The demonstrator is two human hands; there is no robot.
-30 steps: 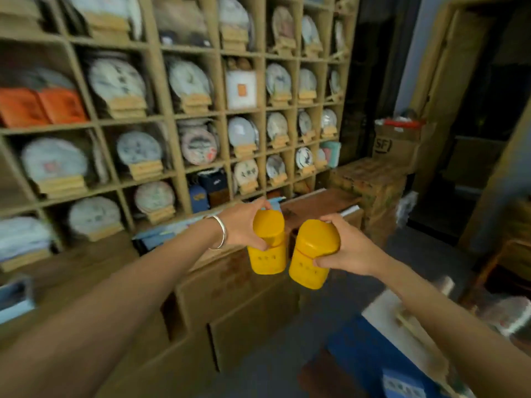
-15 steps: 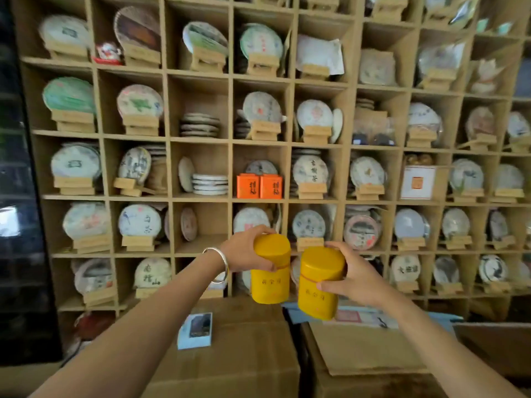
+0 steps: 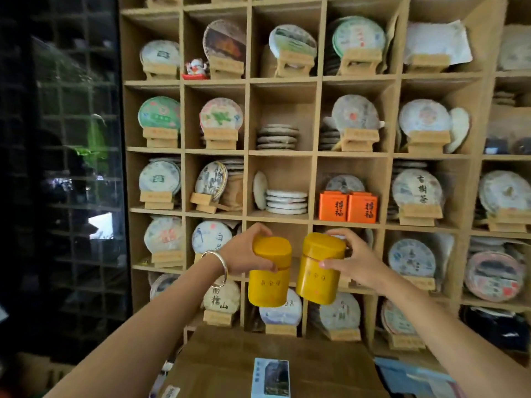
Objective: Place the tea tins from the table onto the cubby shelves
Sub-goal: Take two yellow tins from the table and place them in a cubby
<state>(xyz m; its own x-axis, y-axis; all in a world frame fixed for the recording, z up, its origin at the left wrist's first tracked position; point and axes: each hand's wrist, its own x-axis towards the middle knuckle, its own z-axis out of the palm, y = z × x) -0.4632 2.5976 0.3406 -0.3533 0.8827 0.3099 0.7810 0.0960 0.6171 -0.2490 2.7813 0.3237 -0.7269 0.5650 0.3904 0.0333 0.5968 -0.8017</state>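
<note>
The left hand (image 3: 244, 251) grips one yellow tin (image 3: 268, 272) by its lid, and the right hand (image 3: 352, 261) grips the other tin (image 3: 320, 270) likewise. A loose lid could let a tin body drop. The open cubby (image 3: 280, 225) behind them looks narrow, so the tins could knock its dividers.

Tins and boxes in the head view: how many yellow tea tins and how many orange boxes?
Yellow tea tins: 2, one in the left hand at, one in the right hand at.
Orange boxes: 2, side by side in a cubby.
Total: 4.
</note>
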